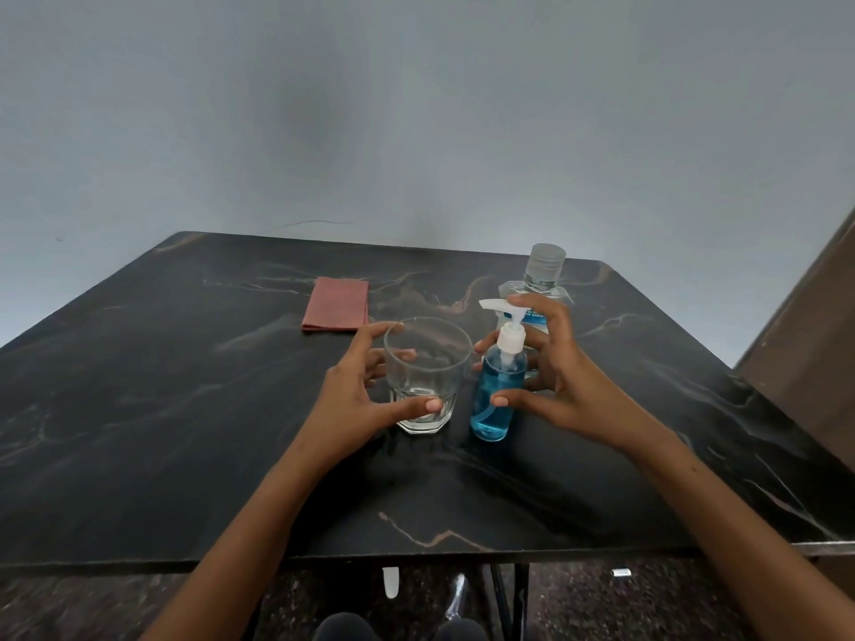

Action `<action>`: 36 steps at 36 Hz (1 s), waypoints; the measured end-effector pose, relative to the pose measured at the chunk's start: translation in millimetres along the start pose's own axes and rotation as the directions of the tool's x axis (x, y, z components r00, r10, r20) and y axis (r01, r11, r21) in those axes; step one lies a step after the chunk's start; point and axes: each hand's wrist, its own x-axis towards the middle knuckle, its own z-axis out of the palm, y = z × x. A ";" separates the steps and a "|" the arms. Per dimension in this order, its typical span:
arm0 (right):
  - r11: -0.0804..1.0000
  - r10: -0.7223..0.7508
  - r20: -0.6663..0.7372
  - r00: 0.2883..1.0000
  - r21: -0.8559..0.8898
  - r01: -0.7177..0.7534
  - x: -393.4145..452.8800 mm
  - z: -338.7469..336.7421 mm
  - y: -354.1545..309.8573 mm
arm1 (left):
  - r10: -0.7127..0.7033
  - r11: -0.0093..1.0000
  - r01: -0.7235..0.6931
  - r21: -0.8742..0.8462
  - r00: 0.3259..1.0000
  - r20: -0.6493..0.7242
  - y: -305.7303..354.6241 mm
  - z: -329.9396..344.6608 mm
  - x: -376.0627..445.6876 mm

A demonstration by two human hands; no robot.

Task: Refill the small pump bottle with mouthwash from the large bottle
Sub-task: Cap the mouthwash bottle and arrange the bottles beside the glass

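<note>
The small pump bottle (pixel 491 409) stands upright on the dark marble-look table (pixel 185 409), holding blue liquid and topped by a white pump. My right hand (pixel 569 386) cups around it with fingers spread, thumb tip at its side and index finger over the pump head, without a firm grip. Behind it stands the large clear bottle (pixel 542 275) with a ribbed clear cap on, partly hidden by my right hand. My left hand (pixel 356 400) curves loosely around an empty glass tumbler (pixel 423 363) just left of the pump bottle.
A folded reddish cloth (pixel 337 304) lies at the back centre of the table. A grey wall rises behind the table, and a brown panel (pixel 814 326) stands at the right. My knees show below the table's front edge (pixel 462 555).
</note>
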 end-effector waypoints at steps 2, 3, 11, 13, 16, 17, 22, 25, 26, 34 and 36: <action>1.000 0.006 -0.008 1.000 0.014 -0.006 1.8 0.9 -2.0 | 0.004 1.000 -0.004 0.001 1.000 -0.002 0.1 -0.1 -0.1; 1.000 0.009 -0.010 1.000 0.016 -0.009 2.4 1.7 -2.8 | 0.007 1.000 -0.007 0.003 1.000 -0.004 0.2 -0.2 -0.2; 1.000 -0.008 -0.016 1.000 0.018 0.008 2.4 5.3 -0.6 | 0.014 1.000 -0.014 0.012 1.000 -0.006 0.1 0.1 -1.3; 1.000 0.004 -0.016 1.000 0.025 -0.004 4.4 4.0 -1.9 | 0.013 1.000 -0.013 0.009 1.000 -0.007 0.4 0.2 -1.1; 1.000 -0.002 0.010 1.000 -0.014 0.002 8.8 -0.4 -3.5 | 0.017 1.000 -0.017 0.008 1.000 -0.008 -0.1 0.0 -1.0; 0.999 -0.007 0.036 0.999 -0.034 0.008 10.5 -2.5 -4.4 | 0.017 1.000 -0.017 0.008 1.000 -0.008 -0.4 -0.1 -1.2; 0.991 0.031 0.187 0.982 -0.131 -0.006 16.4 -16.8 -11.1 | 0.011 1.000 -0.011 0.012 1.000 -0.011 -0.1 -0.3 -1.5; 0.973 0.060 0.275 0.959 -0.231 0.005 19.9 -23.5 -16.0 | 0.013 1.000 -0.013 0.015 1.000 -0.013 0.1 -0.1 -2.0; 0.966 0.072 0.304 0.950 -0.259 0.010 21.5 -25.5 -17.6 | 0.014 1.000 -0.013 0.016 1.000 -0.013 0.1 0.1 -2.3; 0.941 0.139 0.389 0.911 -0.337 0.001 37.2 -36.1 -24.8 | 0.031 0.999 -0.029 0.041 0.999 -0.039 3.3 1.4 -5.5; 0.930 0.175 0.393 0.903 -0.367 -0.021 39.0 -36.2 -26.0 | 0.044 0.998 -0.042 0.053 0.998 -0.037 4.5 1.7 -5.6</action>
